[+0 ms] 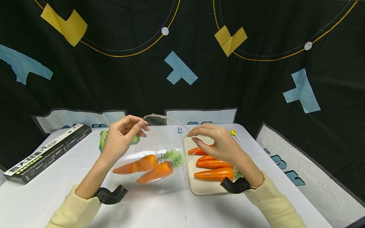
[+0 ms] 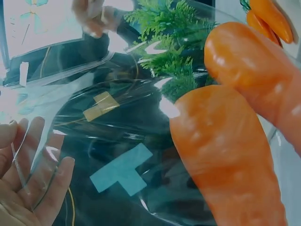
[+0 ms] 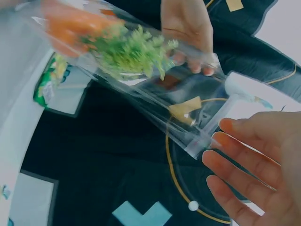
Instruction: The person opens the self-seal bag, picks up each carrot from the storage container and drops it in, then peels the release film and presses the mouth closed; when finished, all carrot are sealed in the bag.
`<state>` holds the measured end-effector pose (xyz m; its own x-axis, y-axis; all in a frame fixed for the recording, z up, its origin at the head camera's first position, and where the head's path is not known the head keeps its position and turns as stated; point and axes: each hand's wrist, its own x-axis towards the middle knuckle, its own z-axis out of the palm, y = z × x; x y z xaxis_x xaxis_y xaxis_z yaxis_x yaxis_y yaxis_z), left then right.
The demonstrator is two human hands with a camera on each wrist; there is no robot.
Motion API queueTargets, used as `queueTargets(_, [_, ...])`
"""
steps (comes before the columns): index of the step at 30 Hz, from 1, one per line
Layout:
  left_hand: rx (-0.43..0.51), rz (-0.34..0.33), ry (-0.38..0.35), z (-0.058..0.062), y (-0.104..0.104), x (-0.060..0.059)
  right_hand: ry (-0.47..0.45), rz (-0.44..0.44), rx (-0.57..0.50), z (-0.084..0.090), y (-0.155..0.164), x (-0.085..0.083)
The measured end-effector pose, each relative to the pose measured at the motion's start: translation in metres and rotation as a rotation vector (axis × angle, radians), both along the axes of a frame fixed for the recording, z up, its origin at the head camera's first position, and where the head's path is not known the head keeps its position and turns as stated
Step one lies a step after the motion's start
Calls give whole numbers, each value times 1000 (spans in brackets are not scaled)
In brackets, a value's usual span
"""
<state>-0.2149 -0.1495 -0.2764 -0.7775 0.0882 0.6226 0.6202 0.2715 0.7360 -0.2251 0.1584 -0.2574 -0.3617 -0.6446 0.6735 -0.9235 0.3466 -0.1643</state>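
Observation:
A clear plastic bag (image 1: 176, 172) hangs between my hands, its top edge raised. Inside lie two orange carrots (image 1: 142, 164) with feathery green tops (image 1: 172, 157). My left hand (image 1: 123, 134) pinches the top edge at its left end; in the left wrist view its fingers (image 2: 44, 183) show through the film. At the opposite end, my right hand (image 1: 218, 141) holds the edge between thumb and fingertips, as the right wrist view shows at the bag's corner (image 3: 195, 148). Below the right hand, several more carrots (image 1: 214, 174) lie on a beige tray (image 1: 196, 190).
A long black and white box (image 1: 47, 152) lies at the table's left. Behind the left hand is a green and yellow packet (image 1: 103, 139). A small blue packet (image 1: 180, 130) and a yellow-headed item (image 1: 233, 133) sit toward the back of the white table (image 1: 159, 209).

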Motion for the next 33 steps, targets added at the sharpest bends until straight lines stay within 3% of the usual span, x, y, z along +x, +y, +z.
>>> queueTargets(8, [23, -25, -21, -1, 4, 4, 91, 101, -57, 31, -18, -4])
queueTargets(16, [10, -55, -37, -1, 5, 11, 176, 189, 3, 54, -37, 2])
queueTargets(26, [7, -75, -41, -1, 10, 12, 265, 206, 96, 63, -52, 3])
queueTargets(33, [-10, -73, -43, -1, 11, 11, 270, 210, 106, 65, -54, 2])
